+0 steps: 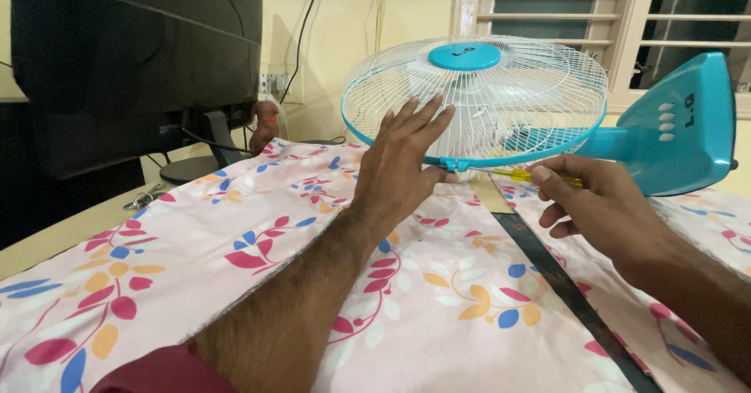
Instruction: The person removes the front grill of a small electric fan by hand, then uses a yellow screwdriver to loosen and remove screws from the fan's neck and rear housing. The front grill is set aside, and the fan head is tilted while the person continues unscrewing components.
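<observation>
So the table fan (501, 104) is lying tipped over in the upper middle of the frame, white wire grille facing the camera, with a blue hub cap in the centre and a blue rim running round the cage. Its blue base (673, 127) sticks out toward the upper right.

The left hand (403, 162) is flat against the lower left part of the grille, fingers spread fairly wide and pointing up, palm pressed on the wire. It isn't gripping anything, just bracing.

The right hand (594, 205) sits right of centre, fingers curled narrow around a screwdriver (532, 176) with a yellow handle. The shaft points left toward the small blue clip at the bottom of the rim. Looks like the tip is touching that clip, but it's too small to be sure.

Everything rests on a pink floral cloth (235, 236) covering the lower part of the frame, with a dark strip running diagonally at lower right. A black monitor (133, 57) fills the upper left, and a window (563, 10) sits at upper right.
</observation>
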